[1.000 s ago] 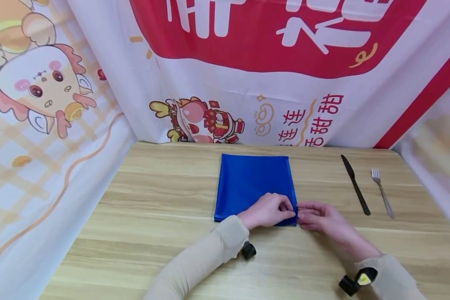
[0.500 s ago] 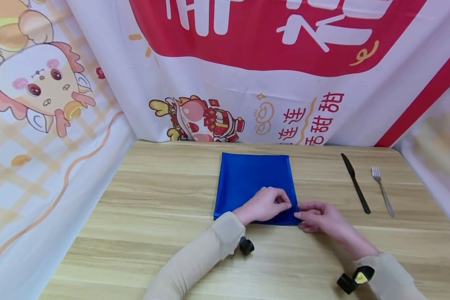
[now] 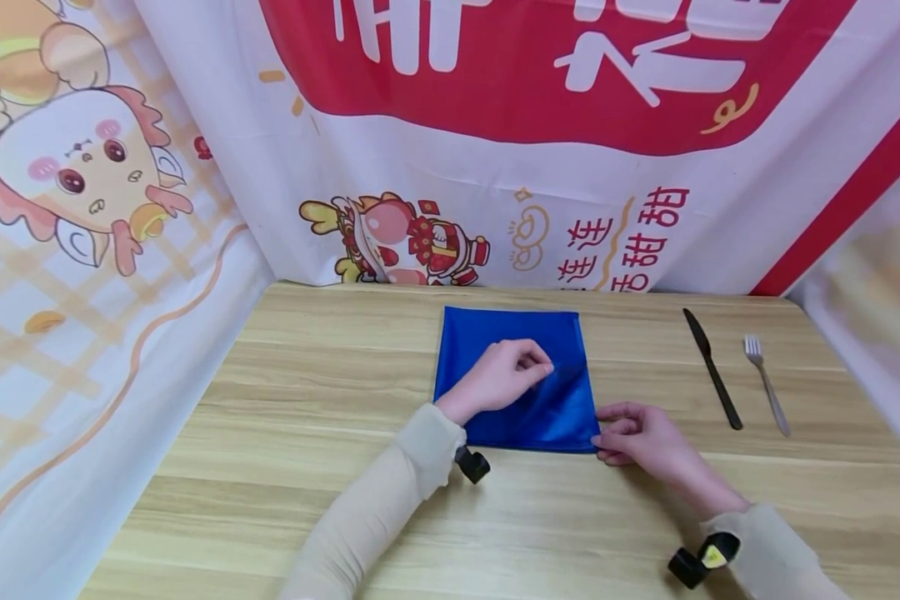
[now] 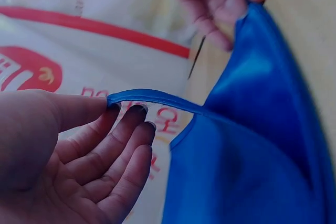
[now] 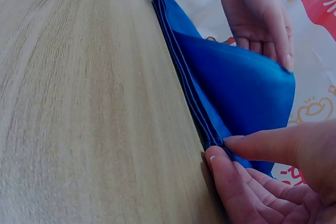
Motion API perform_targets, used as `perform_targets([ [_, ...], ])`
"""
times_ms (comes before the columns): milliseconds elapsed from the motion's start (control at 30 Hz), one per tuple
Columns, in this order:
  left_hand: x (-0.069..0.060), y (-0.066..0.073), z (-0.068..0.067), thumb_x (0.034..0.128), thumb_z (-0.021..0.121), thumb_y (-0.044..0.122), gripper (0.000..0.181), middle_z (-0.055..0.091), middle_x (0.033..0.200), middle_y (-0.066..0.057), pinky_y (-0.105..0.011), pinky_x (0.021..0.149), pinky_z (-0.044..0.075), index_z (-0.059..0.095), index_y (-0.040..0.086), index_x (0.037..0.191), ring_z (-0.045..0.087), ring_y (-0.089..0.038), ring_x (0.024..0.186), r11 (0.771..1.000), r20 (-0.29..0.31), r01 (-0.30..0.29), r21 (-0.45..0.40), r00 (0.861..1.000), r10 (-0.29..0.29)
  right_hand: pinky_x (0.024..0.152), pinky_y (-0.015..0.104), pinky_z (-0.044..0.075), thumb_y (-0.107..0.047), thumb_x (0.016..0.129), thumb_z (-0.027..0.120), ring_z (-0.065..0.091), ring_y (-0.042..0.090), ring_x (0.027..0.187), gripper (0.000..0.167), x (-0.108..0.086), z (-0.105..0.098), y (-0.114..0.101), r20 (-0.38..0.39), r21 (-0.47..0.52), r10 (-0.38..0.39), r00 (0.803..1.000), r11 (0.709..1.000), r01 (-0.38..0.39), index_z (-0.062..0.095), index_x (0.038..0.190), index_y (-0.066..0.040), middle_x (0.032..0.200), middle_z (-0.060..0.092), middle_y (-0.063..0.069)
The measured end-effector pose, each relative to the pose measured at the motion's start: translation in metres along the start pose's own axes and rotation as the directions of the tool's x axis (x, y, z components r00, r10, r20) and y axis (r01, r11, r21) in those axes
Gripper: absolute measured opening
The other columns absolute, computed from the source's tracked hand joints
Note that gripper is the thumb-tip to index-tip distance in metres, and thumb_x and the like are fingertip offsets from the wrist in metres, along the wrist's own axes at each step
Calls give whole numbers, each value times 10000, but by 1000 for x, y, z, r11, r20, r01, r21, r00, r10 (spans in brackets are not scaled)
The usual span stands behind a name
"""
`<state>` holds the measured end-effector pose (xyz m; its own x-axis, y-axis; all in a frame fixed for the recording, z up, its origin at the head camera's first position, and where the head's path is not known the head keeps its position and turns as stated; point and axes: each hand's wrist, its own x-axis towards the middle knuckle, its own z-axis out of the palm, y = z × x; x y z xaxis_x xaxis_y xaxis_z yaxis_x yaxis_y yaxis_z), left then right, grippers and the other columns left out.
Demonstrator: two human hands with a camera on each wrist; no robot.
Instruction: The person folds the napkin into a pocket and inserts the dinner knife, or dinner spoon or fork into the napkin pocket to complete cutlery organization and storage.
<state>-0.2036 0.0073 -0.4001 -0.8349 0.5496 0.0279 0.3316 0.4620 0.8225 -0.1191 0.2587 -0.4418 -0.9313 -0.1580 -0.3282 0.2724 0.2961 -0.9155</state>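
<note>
A blue cloth napkin, folded into a layered square, lies on the wooden table. Between thumb and index finger, my left hand pinches a corner of its top layer, raised above the stack; in the left wrist view the lifted edge curves from those fingertips. My right hand pinches the near right corner of the napkin. The right wrist view shows its thumb and a finger at the stacked lower layers, with the top layer slanting up toward the left hand.
To the right on the table lie a black knife and a silver fork, apart from the napkin. A printed cloth backdrop hangs along the table's far edge and both sides.
My left hand has moved left and away from the body, drawing the top-layer corner off the near right corner. The right hand stays almost in place at that corner.
</note>
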Motion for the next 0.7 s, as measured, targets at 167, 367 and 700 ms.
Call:
perform_targets([
  [167, 0, -5, -25, 1047, 613, 242, 159, 705, 960, 16, -290, 708, 547, 699, 122, 1106, 693, -238, 861, 999, -57, 15, -36, 998, -17, 720, 372, 606, -3, 936, 717, 732, 281, 814, 478, 2, 0, 2, -4, 0, -5, 1000, 1000, 5, 502, 1339, 140, 946, 714, 143],
  [367, 1, -17, -51, 1047, 610, 212, 192, 709, 951, -58, -309, 723, 552, 698, 60, 1125, 693, -295, 880, 999, -142, 24, -47, 989, -30, 718, 370, 606, -14, 936, 722, 729, 279, 814, 484, 2, -1, 2, -2, -7, -6, 1000, 1000, 6, 504, 1342, 135, 952, 715, 140],
  [700, 5, -39, -90, 1058, 592, 248, 228, 707, 969, -69, -346, 766, 568, 679, 59, 1150, 681, -212, 832, 990, -241, 114, -78, 962, -130, 722, 373, 606, -60, 917, 765, 720, 271, 824, 531, 2, -1, 1, -2, -19, -6, 1000, 1000, 6, 513, 1346, 124, 947, 716, 129],
])
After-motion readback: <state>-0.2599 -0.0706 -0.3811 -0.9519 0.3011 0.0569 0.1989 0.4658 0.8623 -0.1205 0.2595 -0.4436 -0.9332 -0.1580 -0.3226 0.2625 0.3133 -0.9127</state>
